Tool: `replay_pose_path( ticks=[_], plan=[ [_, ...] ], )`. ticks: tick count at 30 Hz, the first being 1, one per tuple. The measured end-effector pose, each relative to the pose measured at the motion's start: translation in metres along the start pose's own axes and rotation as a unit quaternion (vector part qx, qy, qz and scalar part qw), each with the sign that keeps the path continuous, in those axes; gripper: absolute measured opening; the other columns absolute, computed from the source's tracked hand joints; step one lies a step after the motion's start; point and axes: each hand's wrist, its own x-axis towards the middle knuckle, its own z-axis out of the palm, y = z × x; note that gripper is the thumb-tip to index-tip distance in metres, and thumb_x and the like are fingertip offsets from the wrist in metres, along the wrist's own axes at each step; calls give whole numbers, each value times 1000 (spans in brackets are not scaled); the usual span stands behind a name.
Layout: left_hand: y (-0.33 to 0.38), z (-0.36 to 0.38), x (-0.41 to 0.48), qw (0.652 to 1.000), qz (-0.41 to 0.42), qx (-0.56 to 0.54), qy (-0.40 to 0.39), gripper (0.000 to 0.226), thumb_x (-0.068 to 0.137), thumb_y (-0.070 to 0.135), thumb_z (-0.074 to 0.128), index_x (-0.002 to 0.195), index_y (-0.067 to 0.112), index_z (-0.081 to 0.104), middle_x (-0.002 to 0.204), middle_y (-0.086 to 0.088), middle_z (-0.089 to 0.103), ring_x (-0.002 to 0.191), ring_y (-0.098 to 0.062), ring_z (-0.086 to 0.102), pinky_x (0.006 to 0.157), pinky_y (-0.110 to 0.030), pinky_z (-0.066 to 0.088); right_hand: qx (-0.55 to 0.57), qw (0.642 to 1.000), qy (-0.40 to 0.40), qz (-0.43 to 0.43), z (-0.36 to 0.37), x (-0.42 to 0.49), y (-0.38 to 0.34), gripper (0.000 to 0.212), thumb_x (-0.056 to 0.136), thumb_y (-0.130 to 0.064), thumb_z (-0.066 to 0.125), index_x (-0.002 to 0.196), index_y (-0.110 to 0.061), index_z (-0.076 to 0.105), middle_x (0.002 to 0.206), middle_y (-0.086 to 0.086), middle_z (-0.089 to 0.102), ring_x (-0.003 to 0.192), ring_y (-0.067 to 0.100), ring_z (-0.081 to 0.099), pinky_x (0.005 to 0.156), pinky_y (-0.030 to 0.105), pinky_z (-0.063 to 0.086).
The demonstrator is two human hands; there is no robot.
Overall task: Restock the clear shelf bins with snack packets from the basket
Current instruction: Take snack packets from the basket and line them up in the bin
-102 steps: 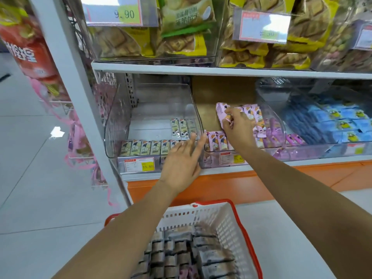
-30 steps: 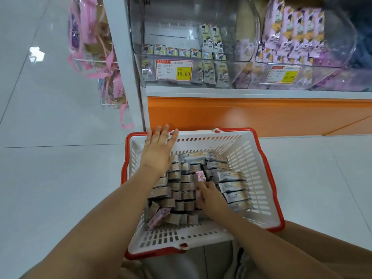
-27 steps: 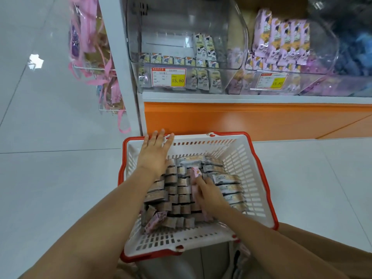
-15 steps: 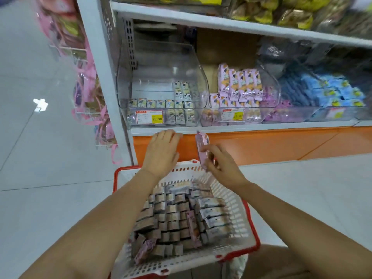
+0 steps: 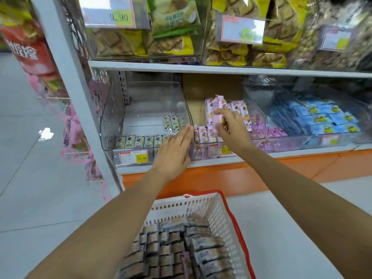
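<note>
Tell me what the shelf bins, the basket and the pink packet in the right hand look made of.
Shelf bins: clear rigid plastic, likely acrylic; glossy see-through walls catching reflections.
Basket: white moulded plastic, fairly matte, judging by its slotted walls.
Pink packet, pinched by the right hand: thin printed film, probably plastic wrap; crimped top edge and slight sheen.
</note>
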Motion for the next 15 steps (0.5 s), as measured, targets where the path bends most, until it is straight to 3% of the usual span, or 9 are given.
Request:
replay_pose_path(
  ticks=[3,5,10,15],
  plan=[
    [-7,5,-1,999,22,31,3,77,99,27,42,156,19,-8,165,-2,4,138,-20,37,115,-35,24,-12,1000,-7,-5,17,24,5,34,98,-16,49,131,-25,50,103,2,42,73,3,46,73,30,42],
    [-12,11,1,997,35,59,23,75,99,28,39,156,17,-9,164,-6,9,138,-21,38,114,-36,27,-21,1000,-15,-7,29,38,8,34,98,-17,50,131,-25,49,103,2,42,72,9,47,75,33,45],
    [-18,27,6,992,37,118,31,77,100,33,32,146,16,-27,164,-8,-6,150,-22,14,120,-34,6,-55,998,-6,-8,53,63,15,38,97,-20,51,134,-25,44,108,11,46,82,29,52,72,37,46],
    [-17,28,8,990,30,135,30,79,100,34,33,144,16,-30,164,-9,-7,151,-23,10,119,-36,0,-87,995,30,-23,73,70,14,41,95,-19,57,134,-20,44,118,13,49,87,25,52,69,34,42]
  ],
)
